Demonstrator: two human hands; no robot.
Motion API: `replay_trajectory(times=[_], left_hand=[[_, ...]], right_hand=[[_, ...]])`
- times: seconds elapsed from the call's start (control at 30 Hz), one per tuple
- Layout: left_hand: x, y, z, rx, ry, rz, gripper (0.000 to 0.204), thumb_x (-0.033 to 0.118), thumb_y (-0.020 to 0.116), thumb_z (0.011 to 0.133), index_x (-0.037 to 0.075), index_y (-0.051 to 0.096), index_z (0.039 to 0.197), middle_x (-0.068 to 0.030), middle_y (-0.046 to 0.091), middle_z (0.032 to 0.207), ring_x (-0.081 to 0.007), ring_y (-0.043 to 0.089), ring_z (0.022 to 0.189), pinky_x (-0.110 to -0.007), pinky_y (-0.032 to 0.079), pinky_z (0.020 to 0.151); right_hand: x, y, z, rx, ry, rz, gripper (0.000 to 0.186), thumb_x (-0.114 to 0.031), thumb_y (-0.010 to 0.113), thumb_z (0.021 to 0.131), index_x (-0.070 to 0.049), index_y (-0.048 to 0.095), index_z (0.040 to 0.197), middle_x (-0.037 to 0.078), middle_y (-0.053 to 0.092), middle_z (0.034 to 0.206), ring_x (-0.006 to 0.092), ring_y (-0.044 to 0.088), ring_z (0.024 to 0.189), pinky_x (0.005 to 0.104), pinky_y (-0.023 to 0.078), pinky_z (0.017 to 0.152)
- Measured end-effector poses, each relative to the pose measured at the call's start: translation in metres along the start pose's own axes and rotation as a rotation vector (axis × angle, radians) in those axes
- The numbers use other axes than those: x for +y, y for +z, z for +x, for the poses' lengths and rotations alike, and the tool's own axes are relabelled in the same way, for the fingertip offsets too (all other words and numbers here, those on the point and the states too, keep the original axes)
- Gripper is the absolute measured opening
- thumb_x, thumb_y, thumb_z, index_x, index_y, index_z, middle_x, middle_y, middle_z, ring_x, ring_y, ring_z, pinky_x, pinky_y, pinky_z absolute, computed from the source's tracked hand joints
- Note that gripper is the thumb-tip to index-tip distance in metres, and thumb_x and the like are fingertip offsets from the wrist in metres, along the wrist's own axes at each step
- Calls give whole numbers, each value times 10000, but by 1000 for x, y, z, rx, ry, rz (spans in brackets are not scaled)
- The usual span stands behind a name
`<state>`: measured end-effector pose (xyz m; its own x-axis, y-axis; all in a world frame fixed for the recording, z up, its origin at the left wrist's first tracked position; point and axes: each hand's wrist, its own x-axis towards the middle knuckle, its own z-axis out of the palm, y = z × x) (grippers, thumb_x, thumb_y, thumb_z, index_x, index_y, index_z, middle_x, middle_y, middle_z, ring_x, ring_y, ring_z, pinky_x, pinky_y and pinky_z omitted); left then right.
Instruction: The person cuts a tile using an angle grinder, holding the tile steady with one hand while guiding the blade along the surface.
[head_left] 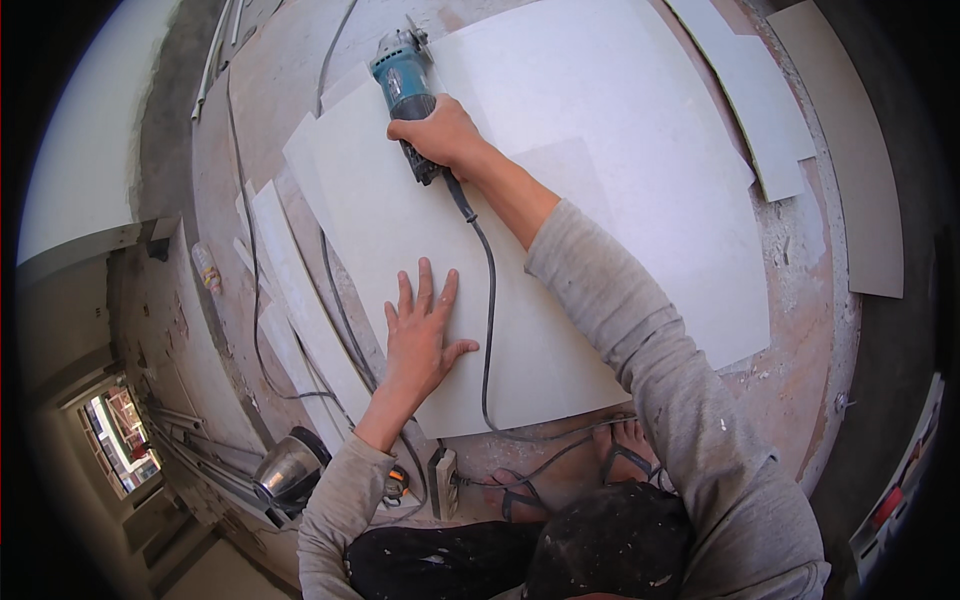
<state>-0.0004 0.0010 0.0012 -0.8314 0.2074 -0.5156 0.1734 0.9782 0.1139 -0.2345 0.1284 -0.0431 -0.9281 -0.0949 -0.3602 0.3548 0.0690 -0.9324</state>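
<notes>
My right hand point(442, 134) is wrapped round the black rear body of a teal angle grinder point(405, 85). The grinder lies at the far edge of a large white panel point(540, 290), its head and disc pointing away from me. From its rear end a black cord point(488, 300) runs down across the panel toward my feet. My left hand point(420, 335) rests flat on the panel's near left part, fingers spread, with nothing in it. Whether the disc is turning cannot be made out.
White offcut strips point(305, 290) lie to the left among loose black cables. A plastic bottle point(207, 268), a metal pot point(292, 468), a tape measure point(397, 485) and a socket block point(447, 484) are on the floor nearby. More panel pieces point(770, 110) lie at the right.
</notes>
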Motion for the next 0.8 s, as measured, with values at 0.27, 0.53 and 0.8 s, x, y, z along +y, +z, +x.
replay_trajectory(times=[0.27, 0.53, 0.8], left_hand=[[1, -2, 0, -12, -8, 3, 1085, 419, 856, 745, 215, 271, 1636, -187, 93, 1718, -527, 127, 1537, -727, 305, 1132], [0, 0, 0, -10, -6, 23, 1093, 433, 852, 745, 215, 260, 1638, -197, 95, 1715, -527, 133, 1536, -729, 307, 1130], [0, 1, 1, -6, -4, 24, 1089, 430, 852, 750, 215, 259, 1638, -198, 96, 1714, -528, 132, 1535, -729, 308, 1131]], right_hand=[[4, 4, 0, 4, 5, 22, 693, -352, 817, 700, 114, 584, 1157, 187, 683, 944, 249, 677, 749, 370, 562, 640], [3, 0, -19, -18, 12, 28, 728, -348, 810, 705, 114, 558, 1208, 211, 672, 1015, 261, 676, 828, 373, 565, 679], [8, 0, -27, -10, 22, -1, 752, -360, 804, 706, 118, 545, 1226, 227, 665, 1044, 271, 681, 845, 374, 566, 708]])
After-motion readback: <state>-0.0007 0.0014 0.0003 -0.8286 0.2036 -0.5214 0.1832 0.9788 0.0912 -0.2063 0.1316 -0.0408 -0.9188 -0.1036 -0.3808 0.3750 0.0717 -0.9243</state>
